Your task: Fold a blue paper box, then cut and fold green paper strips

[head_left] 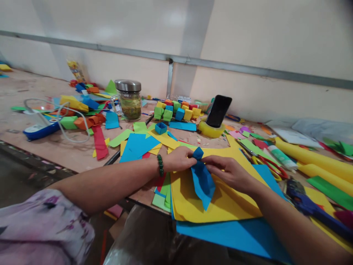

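Observation:
A folded blue paper piece (pixel 203 181) is held between both hands over a stack of yellow sheets (pixel 184 206). Its short upper end sticks up above the fingers, and the wider part hangs down to a point. My left hand (pixel 180 159), with a green bead bracelet at the wrist, pinches it from the left near the narrow part. From the right, the fingers of my right hand (pixel 227 171) are closed on its edge. Blue sheets (pixel 234 235) stick out below the yellow stack at the table's front edge.
Behind the hands are small paper cubes (pixel 179 114), an open blue paper box (pixel 160 128) and a lidded glass mug (pixel 131 101). A phone (pixel 218 111) leans on a yellow tape roll (pixel 211 129). Scissors (pixel 268 163), a glue tube (pixel 281 156) and yellow rolls (pixel 314 156) lie right.

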A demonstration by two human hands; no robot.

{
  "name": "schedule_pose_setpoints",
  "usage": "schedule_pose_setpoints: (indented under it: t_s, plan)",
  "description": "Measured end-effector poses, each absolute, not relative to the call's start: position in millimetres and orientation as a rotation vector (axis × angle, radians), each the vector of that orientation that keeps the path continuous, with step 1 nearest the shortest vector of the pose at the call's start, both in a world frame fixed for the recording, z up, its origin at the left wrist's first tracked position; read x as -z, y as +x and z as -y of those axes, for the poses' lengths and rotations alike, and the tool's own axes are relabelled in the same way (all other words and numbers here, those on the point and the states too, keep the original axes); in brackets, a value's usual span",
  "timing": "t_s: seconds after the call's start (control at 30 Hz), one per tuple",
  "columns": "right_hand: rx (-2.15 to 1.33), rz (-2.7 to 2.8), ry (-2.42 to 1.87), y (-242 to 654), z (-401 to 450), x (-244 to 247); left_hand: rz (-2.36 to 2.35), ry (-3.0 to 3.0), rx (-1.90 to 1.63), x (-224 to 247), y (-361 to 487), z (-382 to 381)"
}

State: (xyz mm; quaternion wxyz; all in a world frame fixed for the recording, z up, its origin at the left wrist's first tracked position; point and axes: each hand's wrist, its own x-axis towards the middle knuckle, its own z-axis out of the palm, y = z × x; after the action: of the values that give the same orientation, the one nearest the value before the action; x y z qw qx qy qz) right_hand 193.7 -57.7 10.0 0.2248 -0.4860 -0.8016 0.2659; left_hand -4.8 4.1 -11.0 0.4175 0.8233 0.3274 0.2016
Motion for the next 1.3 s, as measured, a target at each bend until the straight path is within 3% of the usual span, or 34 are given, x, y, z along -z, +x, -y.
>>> schedule_pose_setpoints:
  t_s: [0.4, 0.57, 0.73, 0.93, 1.07, 1.3]
  plan:
    - [-0.549, 2.175, -1.355, 185, 53, 15, -1.004, 2.215, -0.32, 9, -7, -1]
    - [-0.725, 2.017, -1.291, 185, 52, 13, -0.905, 2.116, -0.436, 11, -7, -5]
    - [-0.597, 1.951, -1.372, 189, 48, 16, -0.834, 1.969, -0.64, 12, -7, -6]
    - [-0.552, 1.972, -1.46, 188, 47, 20, -0.912, 1.958, -0.596, 12, -7, -5]
    - [-0.713, 1.938, -1.486, 186, 50, 13, -0.869, 1.923, -0.583, 17, -7, -8]
    - [-1.36, 1.56, -1.466, 179, 55, 0, -0.812, 1.902, -0.589, 19, -7, -12]
